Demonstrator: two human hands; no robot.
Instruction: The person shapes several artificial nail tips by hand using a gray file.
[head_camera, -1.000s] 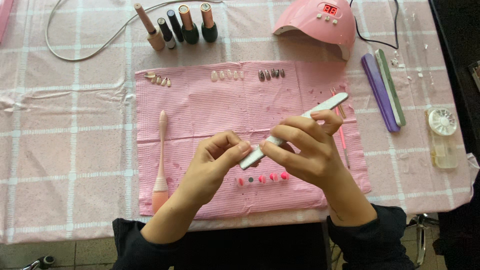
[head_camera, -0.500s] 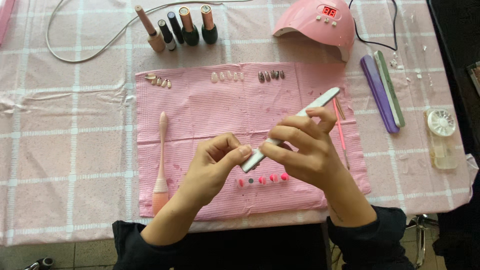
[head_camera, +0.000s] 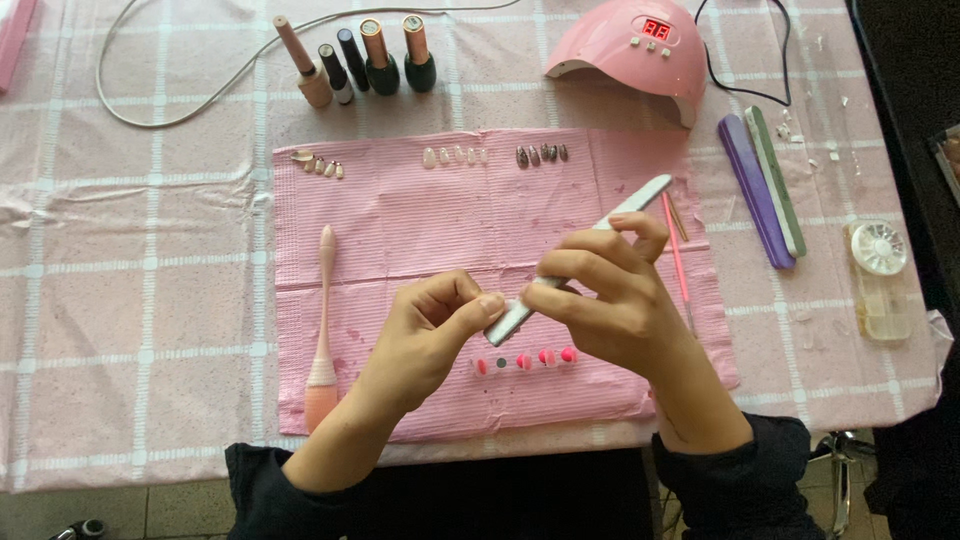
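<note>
Pink paper mat (head_camera: 420, 230) lies over a pink checked tablecloth (head_camera: 120, 300), and both hands work above its lower half. The right hand (head_camera: 610, 300) is closed around a long grey nail file (head_camera: 640, 198), fingers wrapped on its middle, the file slanting up to the right with its lower end down by the other hand's fingertips. The left hand (head_camera: 425, 335) is curled loosely, thumb and forefinger pinched together against the file's lower end (whatever is pinched there is too small to make out).

Just below the hands sits a short row of small red nail tips (head_camera: 525, 360) on the mat. A pink brush (head_camera: 323, 320) lies upright along the mat's left side. Further back stand several polish bottles (head_camera: 365, 55), and a pink nail lamp (head_camera: 640, 50) to their right. Two buffer blocks (head_camera: 765, 185), purple and green, lie side by side off the mat's right edge.
</note>
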